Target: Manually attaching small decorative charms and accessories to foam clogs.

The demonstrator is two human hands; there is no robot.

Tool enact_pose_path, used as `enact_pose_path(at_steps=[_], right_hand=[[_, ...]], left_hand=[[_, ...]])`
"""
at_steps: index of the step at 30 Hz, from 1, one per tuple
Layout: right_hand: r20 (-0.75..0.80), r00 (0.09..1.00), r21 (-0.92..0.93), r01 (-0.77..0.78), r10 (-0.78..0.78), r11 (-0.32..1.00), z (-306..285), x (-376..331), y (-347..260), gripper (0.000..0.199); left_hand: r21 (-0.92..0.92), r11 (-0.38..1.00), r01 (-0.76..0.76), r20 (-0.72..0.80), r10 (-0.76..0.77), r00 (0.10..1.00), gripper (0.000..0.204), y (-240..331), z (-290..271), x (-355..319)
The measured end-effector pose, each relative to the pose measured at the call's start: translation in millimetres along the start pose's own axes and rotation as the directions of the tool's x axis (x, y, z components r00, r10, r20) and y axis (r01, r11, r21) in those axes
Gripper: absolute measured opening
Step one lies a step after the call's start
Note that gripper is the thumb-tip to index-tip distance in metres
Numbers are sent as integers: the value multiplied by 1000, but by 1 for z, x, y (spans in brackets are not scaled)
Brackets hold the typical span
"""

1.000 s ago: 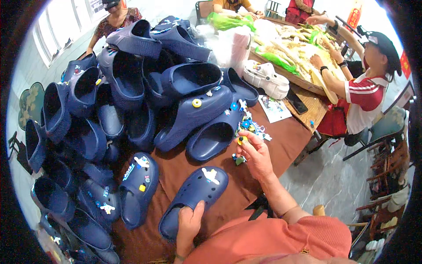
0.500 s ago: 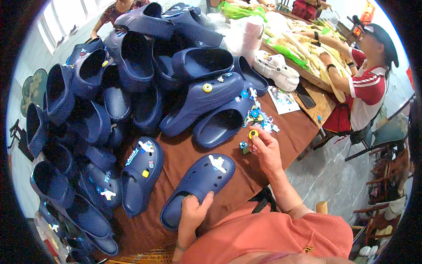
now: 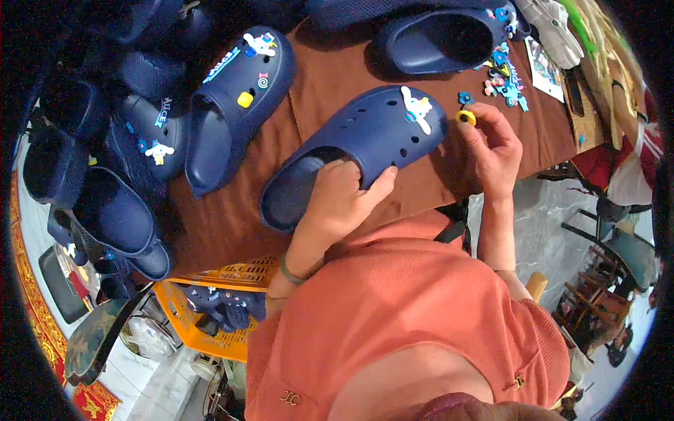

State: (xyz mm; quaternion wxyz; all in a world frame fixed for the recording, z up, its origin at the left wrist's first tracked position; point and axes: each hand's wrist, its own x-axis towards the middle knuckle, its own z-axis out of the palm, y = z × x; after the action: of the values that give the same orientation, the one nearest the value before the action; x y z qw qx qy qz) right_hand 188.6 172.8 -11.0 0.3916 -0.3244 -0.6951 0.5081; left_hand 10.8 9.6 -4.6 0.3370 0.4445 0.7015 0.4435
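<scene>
A navy clog [image 3: 372, 137] lies on the brown cloth with its toe pointing up to the right. My left hand [image 3: 344, 193] grips its side, fingers inside the foot opening and thumb outside. A white long-eared character charm [image 3: 417, 109] sits on the toe among bare holes. Just right of the toe, my right hand [image 3: 495, 144] pinches a small round yellow charm [image 3: 465, 117] with a dark middle between thumb and fingertips. Beyond it lie a small blue charm [image 3: 464, 98] and a cluster of loose charms [image 3: 505, 88]. Left of my clog rests another navy clog [image 3: 228, 112] bearing several charms.
Navy clogs [image 3: 116, 210] are piled along the left and far side. One more clog [image 3: 439, 42] and a white shoe [image 3: 551, 31] stand at the far right. An orange basket [image 3: 217, 344] holding clogs is below the table's near edge. Chairs [image 3: 628, 249] stand at right.
The view has tilted down, bringing the orange basket into sight. My right hand has brought the yellow charm closer to the clog's toe; my left hand keeps its grip.
</scene>
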Motion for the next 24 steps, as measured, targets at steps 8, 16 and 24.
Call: enact_pose_path(at_steps=[8,16,24], right_hand=[[236,894,-423,448,-381,788,19,-15,-14,26],[339,836,-586,547,-432,598,29,-20,-23,32],[568,788,-682,612,-237,401,24,-26,-50,40]], left_hand=[[5,1000,12,-3,-12,1000,32,-1,0,0],[20,999,34,8,-34,999,33,0,-1,-1],[43,982,-183,-65,185,981,22,-9,5,-3]])
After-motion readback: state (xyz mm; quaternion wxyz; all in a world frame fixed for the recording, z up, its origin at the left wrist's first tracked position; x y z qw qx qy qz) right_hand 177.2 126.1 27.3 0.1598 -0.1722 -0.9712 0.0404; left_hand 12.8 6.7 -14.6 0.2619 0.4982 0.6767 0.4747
